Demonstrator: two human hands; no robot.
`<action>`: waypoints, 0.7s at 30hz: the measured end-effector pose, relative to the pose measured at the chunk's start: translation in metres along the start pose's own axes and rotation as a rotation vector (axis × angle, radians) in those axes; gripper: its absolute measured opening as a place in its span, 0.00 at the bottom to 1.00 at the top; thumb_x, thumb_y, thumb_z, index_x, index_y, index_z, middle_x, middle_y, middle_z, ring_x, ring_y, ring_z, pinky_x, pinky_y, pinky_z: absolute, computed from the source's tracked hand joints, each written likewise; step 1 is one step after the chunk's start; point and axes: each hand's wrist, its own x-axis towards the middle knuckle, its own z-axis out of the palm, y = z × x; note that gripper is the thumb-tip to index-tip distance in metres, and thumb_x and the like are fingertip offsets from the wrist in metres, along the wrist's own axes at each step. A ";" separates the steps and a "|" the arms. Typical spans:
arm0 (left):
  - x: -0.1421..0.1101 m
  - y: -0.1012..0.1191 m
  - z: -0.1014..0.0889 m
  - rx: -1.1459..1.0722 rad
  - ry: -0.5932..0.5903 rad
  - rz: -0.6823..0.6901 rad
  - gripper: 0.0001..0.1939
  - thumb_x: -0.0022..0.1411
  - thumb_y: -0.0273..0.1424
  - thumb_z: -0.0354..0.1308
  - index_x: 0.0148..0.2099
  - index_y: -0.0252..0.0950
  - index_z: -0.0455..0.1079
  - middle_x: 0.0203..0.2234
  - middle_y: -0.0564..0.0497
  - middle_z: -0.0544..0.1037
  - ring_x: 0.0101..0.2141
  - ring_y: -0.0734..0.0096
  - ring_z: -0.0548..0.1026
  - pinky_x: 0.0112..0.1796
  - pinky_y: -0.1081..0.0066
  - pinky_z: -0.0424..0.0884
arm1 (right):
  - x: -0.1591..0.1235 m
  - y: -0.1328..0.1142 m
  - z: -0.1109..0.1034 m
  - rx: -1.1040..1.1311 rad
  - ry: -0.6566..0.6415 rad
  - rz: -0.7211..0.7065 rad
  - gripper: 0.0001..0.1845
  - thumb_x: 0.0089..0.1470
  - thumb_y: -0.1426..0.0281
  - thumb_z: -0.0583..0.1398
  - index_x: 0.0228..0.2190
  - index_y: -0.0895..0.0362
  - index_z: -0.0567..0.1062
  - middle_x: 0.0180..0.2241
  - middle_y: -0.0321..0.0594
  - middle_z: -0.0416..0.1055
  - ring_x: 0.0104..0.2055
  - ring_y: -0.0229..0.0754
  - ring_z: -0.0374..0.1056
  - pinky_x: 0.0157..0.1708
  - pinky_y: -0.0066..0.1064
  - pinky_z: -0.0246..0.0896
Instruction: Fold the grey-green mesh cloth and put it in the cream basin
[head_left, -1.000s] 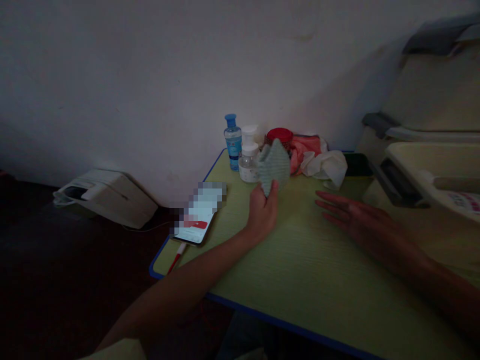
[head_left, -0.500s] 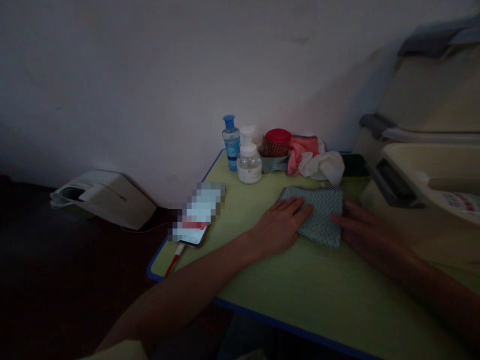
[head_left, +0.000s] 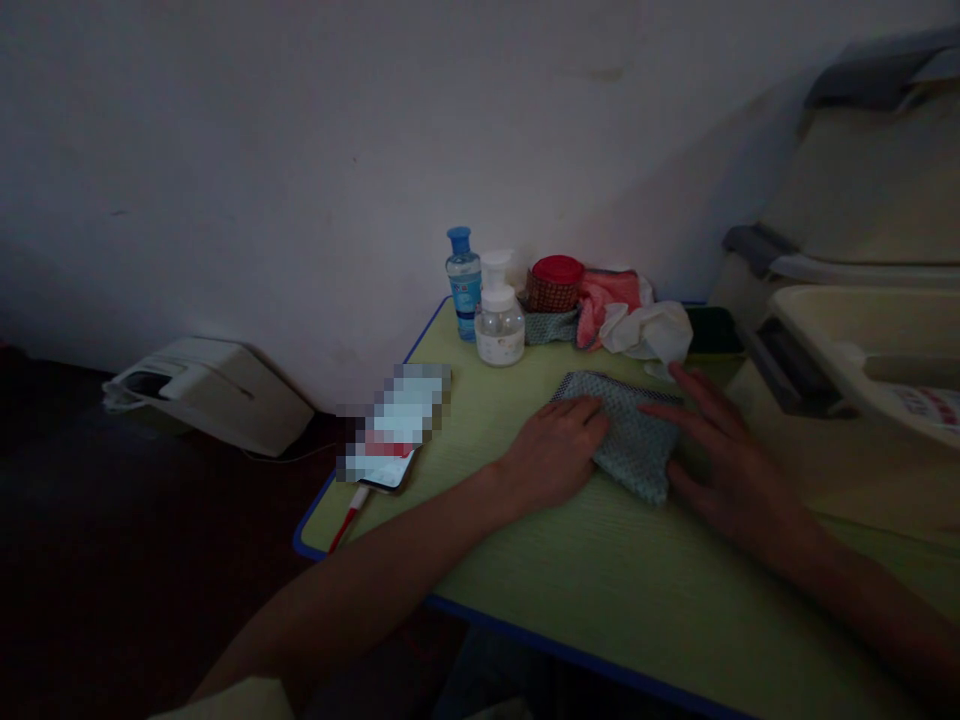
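Pressing flat, both hands are down on the green cloth [head_left: 628, 440], which lies on the pale green table [head_left: 600, 580] just right of the frame's centre. The left hand [head_left: 551, 455] rests palm-down on the cloth's left edge, fingers extended and relaxed, gripping nothing. The right hand [head_left: 720, 455] comes in from the lower right, fingers spread and loose, their tips laid over the cloth's upper right part; it clasps nothing either.

To do this well, I'd judge the palms should stay flat and push evenly outward, so the fabric smooths without bunching at the near corner, which looks a little rumpled toward the lower middle.

The cloth sits between the two hands, under the fingertips of each and touching both. Above it, toward the upper middle of the frame, stand a blue-capped bottle [head_left: 463, 280], a pump bottle [head_left: 499, 325] and a red-lidded jar [head_left: 555, 282], with a white rag [head_left: 649, 330] near the cloth's far edge. A phone [head_left: 394, 430] lies well apart at centre left.
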 end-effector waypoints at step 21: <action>0.001 0.001 -0.003 0.130 0.042 -0.020 0.16 0.56 0.20 0.47 0.48 0.29 0.65 0.38 0.45 0.74 0.41 0.62 0.71 0.45 0.63 0.68 | 0.000 -0.005 -0.004 -0.053 -0.037 -0.184 0.12 0.51 0.71 0.51 0.36 0.57 0.71 0.40 0.47 0.71 0.41 0.46 0.70 0.40 0.39 0.69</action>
